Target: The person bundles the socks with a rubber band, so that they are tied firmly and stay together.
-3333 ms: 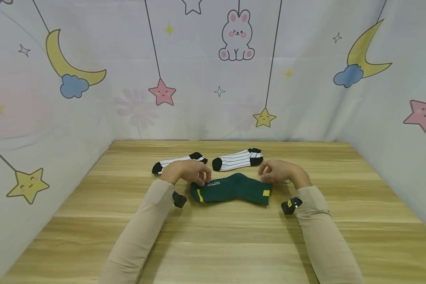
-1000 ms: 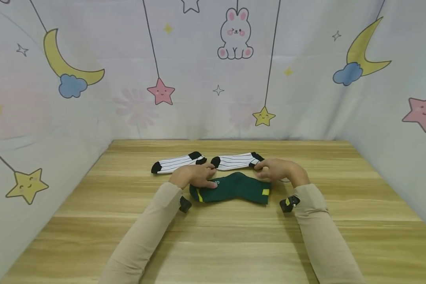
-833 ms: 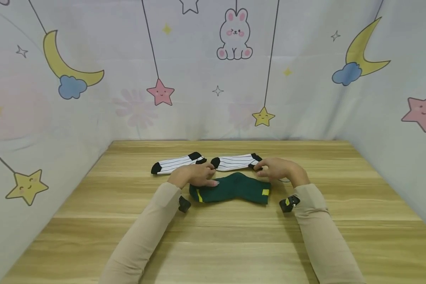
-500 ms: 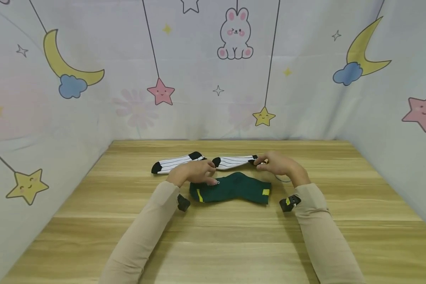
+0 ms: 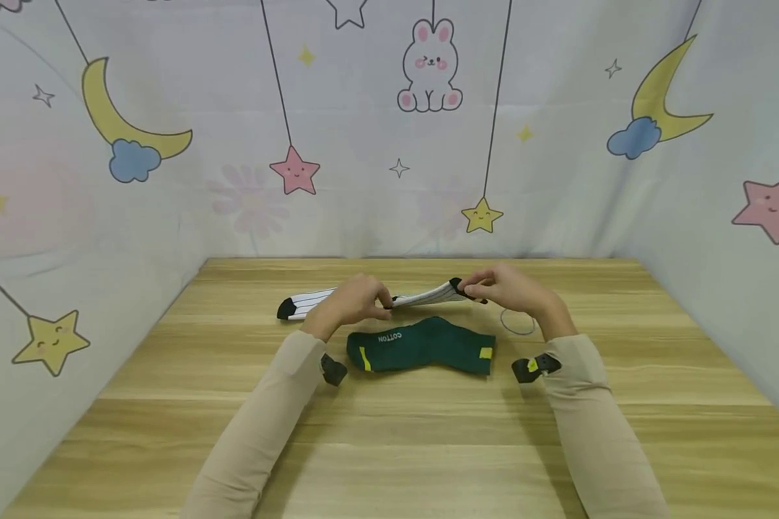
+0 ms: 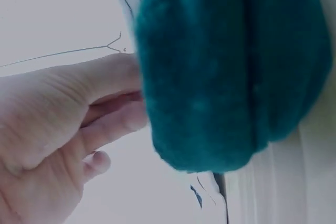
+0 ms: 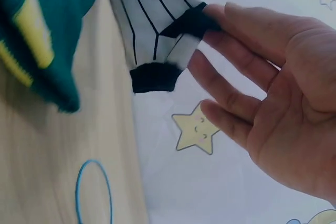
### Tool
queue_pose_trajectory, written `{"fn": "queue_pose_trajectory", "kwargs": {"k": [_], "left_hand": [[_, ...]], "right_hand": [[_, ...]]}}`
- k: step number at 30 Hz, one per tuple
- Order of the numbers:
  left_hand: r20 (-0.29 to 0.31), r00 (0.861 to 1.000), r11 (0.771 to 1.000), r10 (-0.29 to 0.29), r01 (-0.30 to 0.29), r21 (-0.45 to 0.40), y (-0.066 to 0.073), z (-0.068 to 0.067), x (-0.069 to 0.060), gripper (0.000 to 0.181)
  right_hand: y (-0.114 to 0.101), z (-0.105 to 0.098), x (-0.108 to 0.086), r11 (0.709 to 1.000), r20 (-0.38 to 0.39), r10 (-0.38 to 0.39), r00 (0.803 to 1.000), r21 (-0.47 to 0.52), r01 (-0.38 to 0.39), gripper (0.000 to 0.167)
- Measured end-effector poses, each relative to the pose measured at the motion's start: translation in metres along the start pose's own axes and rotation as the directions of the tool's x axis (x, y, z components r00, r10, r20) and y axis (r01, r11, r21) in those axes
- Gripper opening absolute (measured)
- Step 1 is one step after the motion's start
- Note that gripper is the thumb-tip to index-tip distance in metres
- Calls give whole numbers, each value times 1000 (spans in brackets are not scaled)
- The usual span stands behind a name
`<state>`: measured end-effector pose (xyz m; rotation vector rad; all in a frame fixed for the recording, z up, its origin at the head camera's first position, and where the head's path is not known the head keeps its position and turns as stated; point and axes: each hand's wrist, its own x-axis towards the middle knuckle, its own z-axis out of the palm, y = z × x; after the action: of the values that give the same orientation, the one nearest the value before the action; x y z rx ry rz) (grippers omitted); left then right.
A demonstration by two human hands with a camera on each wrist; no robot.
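Note:
Between my hands, a white ankle sock (image 5: 423, 297) with black stripes hangs lifted and slightly slack behind the green sock. At its black toe, my left hand (image 5: 353, 299) pinches it; in the left wrist view those fingertips are hidden behind the green sock (image 6: 199, 77). Thumb and index finger of my right hand (image 5: 509, 288) pinch the black heel, as the right wrist view shows, while the cuff of the striped sock (image 7: 149, 14) dangles. Flat on the table lies the dark green sock (image 5: 428, 347), marked COTTON, with yellow patches. A second striped sock (image 5: 305, 301) lies partly behind my left hand.
A thin blue loop (image 5: 534, 326) lies on the wooden table (image 5: 428, 447), below my right hand. Behind the table's far edge hangs a white curtain (image 5: 363, 223) printed with stars, moons and a rabbit. Small dark cameras are strapped to both wrists.
Both hands have left the green sock's sides and moved to the right striped sock. They have taken hold of its two ends and lifted it from the table. The green sock stays put.

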<state>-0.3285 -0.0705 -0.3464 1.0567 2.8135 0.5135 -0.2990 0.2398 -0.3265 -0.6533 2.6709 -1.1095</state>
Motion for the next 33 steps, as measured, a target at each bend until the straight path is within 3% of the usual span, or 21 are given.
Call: {"fn": "queue_pose_trajectory", "kwargs": {"k": [4,10,17,26,33], "left_hand": [[-74,997,994,-36,28,-101,1,0,2,7],[-120,993,992,-22,7,-122,3,-4,1,4],[-158,987,986,41,-66,-156,2,-12,-3,28],[-106,987,979,124,-139,-152,-3,-24,-12,15],[-45,990,966,131,-138,-221,-4,-30,-15,15]], "right_hand": [[-8,-2,-1,996,-12,-32,999,86,33,29],[-9,-3,-2,985,-22,-60,998,163,63,29],[-7,-8,-4,985,-52,-64,997,155,72,22],[-6,-9,-5,991,-40,-66,997,118,70,14],[-5,-9,-6,990,-26,-98,995,99,100,13]]}}
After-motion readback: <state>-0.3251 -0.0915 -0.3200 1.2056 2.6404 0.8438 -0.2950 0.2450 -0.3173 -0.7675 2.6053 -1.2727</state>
